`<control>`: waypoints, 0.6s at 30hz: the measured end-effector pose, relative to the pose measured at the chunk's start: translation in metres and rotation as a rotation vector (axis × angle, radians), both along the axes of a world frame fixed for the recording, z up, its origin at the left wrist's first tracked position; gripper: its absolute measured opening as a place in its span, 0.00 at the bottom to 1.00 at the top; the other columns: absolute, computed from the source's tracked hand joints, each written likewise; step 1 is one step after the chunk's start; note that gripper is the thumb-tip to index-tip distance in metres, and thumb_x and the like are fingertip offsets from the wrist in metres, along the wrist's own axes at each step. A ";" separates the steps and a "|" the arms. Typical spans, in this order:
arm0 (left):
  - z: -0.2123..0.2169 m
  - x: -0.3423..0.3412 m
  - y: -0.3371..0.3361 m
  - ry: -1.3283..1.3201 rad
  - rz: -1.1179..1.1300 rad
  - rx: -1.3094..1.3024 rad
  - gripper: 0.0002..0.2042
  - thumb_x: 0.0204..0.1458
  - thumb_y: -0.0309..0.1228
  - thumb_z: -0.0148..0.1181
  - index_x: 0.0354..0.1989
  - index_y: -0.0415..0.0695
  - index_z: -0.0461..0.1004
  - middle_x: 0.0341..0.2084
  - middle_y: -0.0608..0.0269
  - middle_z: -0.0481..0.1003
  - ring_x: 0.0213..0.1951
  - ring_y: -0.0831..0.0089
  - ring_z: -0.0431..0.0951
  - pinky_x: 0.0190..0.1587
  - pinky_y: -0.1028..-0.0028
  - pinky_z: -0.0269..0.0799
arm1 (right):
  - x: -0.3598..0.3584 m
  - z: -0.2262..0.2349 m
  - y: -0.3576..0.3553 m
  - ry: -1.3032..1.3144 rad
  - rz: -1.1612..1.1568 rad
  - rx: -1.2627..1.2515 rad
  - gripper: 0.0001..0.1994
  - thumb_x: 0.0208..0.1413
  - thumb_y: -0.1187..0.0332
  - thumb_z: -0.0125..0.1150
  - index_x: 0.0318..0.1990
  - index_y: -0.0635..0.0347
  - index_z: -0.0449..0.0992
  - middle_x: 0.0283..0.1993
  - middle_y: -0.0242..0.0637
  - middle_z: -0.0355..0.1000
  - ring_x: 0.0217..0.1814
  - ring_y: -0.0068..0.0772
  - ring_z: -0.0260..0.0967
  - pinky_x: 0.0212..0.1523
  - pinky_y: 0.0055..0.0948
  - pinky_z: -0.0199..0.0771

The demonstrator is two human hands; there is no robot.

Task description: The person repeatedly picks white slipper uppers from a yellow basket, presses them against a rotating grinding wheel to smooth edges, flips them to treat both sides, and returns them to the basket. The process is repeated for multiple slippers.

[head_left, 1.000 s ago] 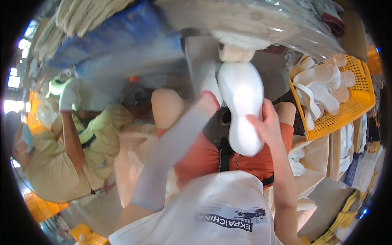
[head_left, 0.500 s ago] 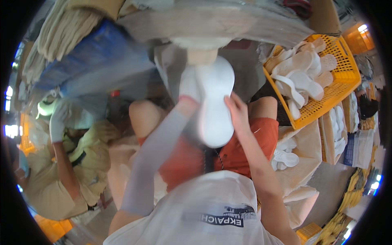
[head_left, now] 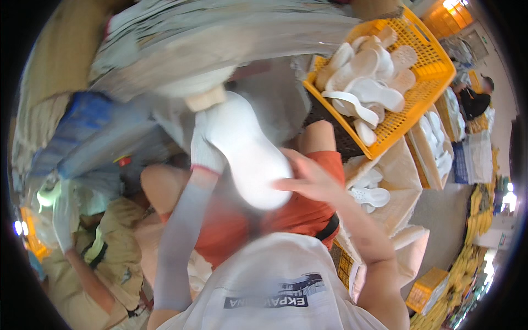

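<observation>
A white shoe sole (head_left: 250, 159) slants over my lap, its far end beside a pale block (head_left: 205, 99) under the plastic-covered machine. My left hand (head_left: 206, 144), in a white glove with a pink cuff, grips the sole along its left side; its fingers are mostly hidden behind the sole. At the near right edge, my bare right hand (head_left: 308, 175) holds the sole with thumb and fingers on either side of the rim, blurred by motion. To the right, a yellow crate (head_left: 434, 82) is heaped with white soles (head_left: 366, 74), some with holes.
A cloth sack (head_left: 404, 170) with perforated white soles (head_left: 374, 196) stands by my right leg. On the left sits a co-worker, whose gloved hand (head_left: 63, 214) is near a pale green item (head_left: 48, 196). Grey plastic sheeting (head_left: 264, 41) drapes across the front.
The view has swung to the right, showing more of the crate. The sole has tilted, its near end turning right. My right hand has shifted from its middle to its near end.
</observation>
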State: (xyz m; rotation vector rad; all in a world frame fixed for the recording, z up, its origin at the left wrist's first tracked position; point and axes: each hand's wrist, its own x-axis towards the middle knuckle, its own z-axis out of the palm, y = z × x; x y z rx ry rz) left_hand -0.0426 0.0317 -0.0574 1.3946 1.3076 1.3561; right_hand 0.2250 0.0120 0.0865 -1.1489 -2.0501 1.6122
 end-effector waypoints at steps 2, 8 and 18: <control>0.003 0.068 -0.018 -0.335 -0.043 -0.008 0.22 0.72 0.40 0.41 0.65 0.38 0.66 0.59 0.51 0.73 0.60 0.63 0.74 0.64 0.66 0.69 | 0.096 -0.003 0.034 -0.178 -0.147 -0.006 0.28 0.58 0.59 0.71 0.62 0.60 0.73 0.51 0.40 0.79 0.55 0.33 0.77 0.59 0.31 0.74; 0.055 0.296 -0.050 -0.857 -0.387 -0.828 0.20 0.66 0.44 0.58 0.58 0.43 0.75 0.47 0.63 0.76 0.51 0.72 0.78 0.53 0.69 0.77 | 0.263 -0.163 0.209 -0.721 -0.547 0.927 0.32 0.51 0.57 0.76 0.62 0.60 0.74 0.55 0.48 0.78 0.57 0.55 0.77 0.62 0.44 0.74; 0.123 0.242 0.049 -0.613 -0.030 -0.469 0.17 0.72 0.40 0.45 0.55 0.42 0.74 0.44 0.62 0.80 0.49 0.70 0.80 0.55 0.72 0.75 | 0.235 -0.026 0.156 -0.471 -0.867 0.804 0.12 0.69 0.63 0.56 0.51 0.62 0.78 0.33 0.52 0.77 0.35 0.53 0.75 0.38 0.43 0.73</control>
